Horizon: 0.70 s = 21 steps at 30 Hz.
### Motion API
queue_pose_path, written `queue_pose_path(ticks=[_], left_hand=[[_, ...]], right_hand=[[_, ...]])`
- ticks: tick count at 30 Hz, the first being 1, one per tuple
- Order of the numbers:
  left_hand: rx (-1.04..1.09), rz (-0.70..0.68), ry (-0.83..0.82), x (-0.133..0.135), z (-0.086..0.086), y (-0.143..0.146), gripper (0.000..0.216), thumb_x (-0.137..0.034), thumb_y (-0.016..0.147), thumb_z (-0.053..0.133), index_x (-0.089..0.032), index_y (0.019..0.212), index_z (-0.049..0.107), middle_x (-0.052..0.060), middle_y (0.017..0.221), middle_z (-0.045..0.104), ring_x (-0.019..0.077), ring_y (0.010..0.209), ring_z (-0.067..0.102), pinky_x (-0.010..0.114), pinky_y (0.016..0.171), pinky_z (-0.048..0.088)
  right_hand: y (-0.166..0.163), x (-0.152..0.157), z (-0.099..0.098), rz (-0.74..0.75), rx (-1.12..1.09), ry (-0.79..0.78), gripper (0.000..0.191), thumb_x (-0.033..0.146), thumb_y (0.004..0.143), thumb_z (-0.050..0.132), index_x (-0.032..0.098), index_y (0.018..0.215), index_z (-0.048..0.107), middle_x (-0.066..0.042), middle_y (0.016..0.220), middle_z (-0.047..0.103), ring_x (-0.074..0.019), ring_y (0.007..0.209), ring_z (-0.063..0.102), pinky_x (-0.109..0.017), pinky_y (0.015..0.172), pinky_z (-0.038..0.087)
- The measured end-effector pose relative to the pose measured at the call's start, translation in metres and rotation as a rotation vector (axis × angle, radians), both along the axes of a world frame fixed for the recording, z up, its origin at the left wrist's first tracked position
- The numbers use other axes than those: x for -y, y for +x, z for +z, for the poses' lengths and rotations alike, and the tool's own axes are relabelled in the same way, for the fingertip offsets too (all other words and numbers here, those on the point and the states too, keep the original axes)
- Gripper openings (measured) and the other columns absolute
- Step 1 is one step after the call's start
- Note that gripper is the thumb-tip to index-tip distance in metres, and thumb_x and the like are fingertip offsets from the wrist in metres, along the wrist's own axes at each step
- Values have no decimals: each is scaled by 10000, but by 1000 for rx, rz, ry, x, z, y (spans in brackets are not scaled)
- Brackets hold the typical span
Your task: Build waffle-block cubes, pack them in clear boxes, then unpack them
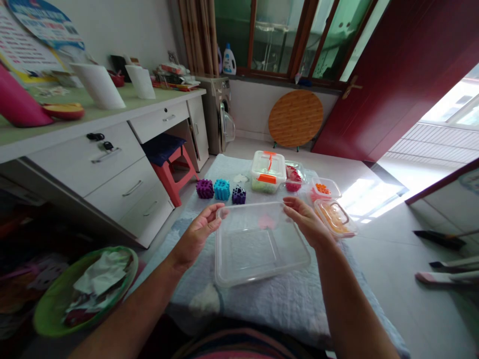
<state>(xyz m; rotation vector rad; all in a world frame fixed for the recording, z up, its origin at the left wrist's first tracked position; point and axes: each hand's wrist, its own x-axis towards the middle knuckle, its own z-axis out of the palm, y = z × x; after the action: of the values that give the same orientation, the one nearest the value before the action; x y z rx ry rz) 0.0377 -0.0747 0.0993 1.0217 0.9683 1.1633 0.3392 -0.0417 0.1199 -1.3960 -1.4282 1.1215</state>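
Observation:
Both hands hold a clear rectangular plastic container [249, 249] at its far corners, tilted above the cloth-covered surface; I cannot tell how deep it is. My left hand [200, 232] grips the far left corner between thumb and fingers. At the far right corner, my right hand [305, 219] has its fingers closed on the rim. Beyond the container stand a purple block-like piece [205, 189], a light blue one [222, 189] and a dark violet one [238, 195]. Behind them is a clear box with orange latches [267, 174], its lid on and pale green contents inside.
Clear boxes holding red [294, 178], small orange [322, 189] and light orange pieces [336, 218] line the right side of the blue cloth [183, 234]. A green basin [48, 304] stands lower left, near a white drawer desk [108, 172] and red stool [170, 179].

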Motion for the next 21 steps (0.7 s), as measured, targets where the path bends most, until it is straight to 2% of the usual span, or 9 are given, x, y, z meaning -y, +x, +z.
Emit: queue_pose_path(ticks=[3, 6, 8, 10, 12, 16, 18, 21], left_hand=[[0, 19, -3, 6, -1, -1, 510, -399, 806, 704, -218, 1261, 560, 91, 1231, 653, 265, 1246, 526, 381, 1040, 365], [-7, 30, 4, 10, 0, -2, 498, -397, 807, 706, -218, 1248, 563, 83, 1210, 655, 246, 1204, 546, 351, 1001, 386], [-22, 43, -5, 11, 2, -2, 457, -400, 806, 709, -222, 1207, 581, 65, 1169, 664, 217, 1131, 575, 312, 949, 407], [-31, 45, -36, 12, 6, -3, 399, -412, 813, 698, -226, 1153, 601, 41, 1093, 675, 181, 1007, 605, 277, 866, 430], [-25, 12, -78, 14, 10, -3, 357, -427, 822, 680, -220, 1105, 615, 22, 986, 675, 153, 860, 608, 257, 771, 441], [-50, -113, -135, 19, 11, -4, 329, -454, 835, 650, -199, 1041, 633, -8, 761, 626, 125, 655, 548, 244, 652, 419], [-91, -172, -140, 21, 8, -4, 292, -446, 833, 656, -190, 972, 646, -12, 732, 609, 121, 634, 530, 242, 641, 408], [-132, -218, -118, 20, 4, -3, 255, -420, 812, 685, -176, 878, 648, -8, 747, 606, 120, 652, 519, 238, 647, 400]], right_hand=[[16, 22, 1, 26, 150, -41, 452, 487, 775, 657, 209, 1117, 557, -27, 896, 595, -154, 757, 552, -283, 619, 446], [27, 38, 2, 167, 206, -82, 399, 437, 804, 643, 225, 1127, 548, 7, 819, 567, -127, 681, 521, -261, 570, 421], [28, 38, 4, 241, 229, -66, 368, 408, 824, 626, 234, 1139, 549, 18, 792, 567, -120, 658, 519, -255, 561, 414], [25, 31, 7, 246, 278, -15, 346, 395, 851, 589, 239, 1159, 557, 9, 793, 589, -126, 643, 529, -262, 551, 416], [19, 21, 11, 174, 356, 102, 336, 376, 866, 561, 239, 1172, 573, -23, 857, 634, -149, 685, 566, -297, 605, 458], [14, 13, 16, -64, 514, 367, 365, 370, 843, 587, 245, 1186, 589, -102, 1129, 643, -248, 936, 609, -444, 843, 491], [17, 20, 15, -142, 573, 373, 376, 414, 841, 595, 240, 1174, 599, -120, 1170, 619, -274, 963, 608, -469, 847, 491], [23, 37, 9, -184, 596, 283, 384, 494, 848, 582, 222, 1116, 617, -124, 1092, 626, -251, 858, 619, -433, 771, 507]])
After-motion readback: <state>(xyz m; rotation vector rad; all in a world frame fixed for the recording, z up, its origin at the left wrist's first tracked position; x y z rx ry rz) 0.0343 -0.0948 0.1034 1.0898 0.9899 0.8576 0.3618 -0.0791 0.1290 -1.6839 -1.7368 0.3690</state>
